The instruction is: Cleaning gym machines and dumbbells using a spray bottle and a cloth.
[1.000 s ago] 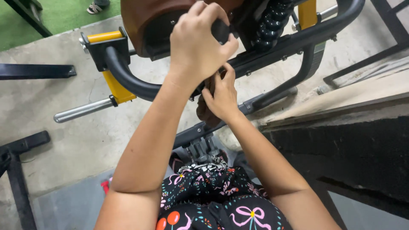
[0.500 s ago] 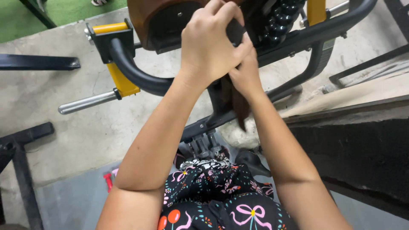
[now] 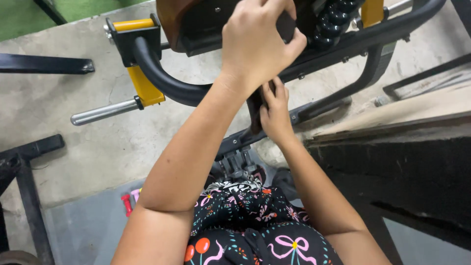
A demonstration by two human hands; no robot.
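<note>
Black steel frame [image 3: 162, 81] of a gym machine: left hand [image 3: 255, 41] clamps a dark knob [image 3: 286, 25] at twelve o'clock; right hand [image 3: 274, 115] pinches a brown strap [image 3: 256, 113] below, fitting apparently unfinished.

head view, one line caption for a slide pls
Left hand grips a black part under a brown pad; right hand presses the black frame.

We see a chrome peg [image 3: 104, 112] beside yellow brackets [image 3: 145, 87] | green turf [image 3: 93, 9] past concrete floor [image 3: 73, 152] | small red object [image 3: 127, 203] on grey mat [image 3: 83, 230].
</note>
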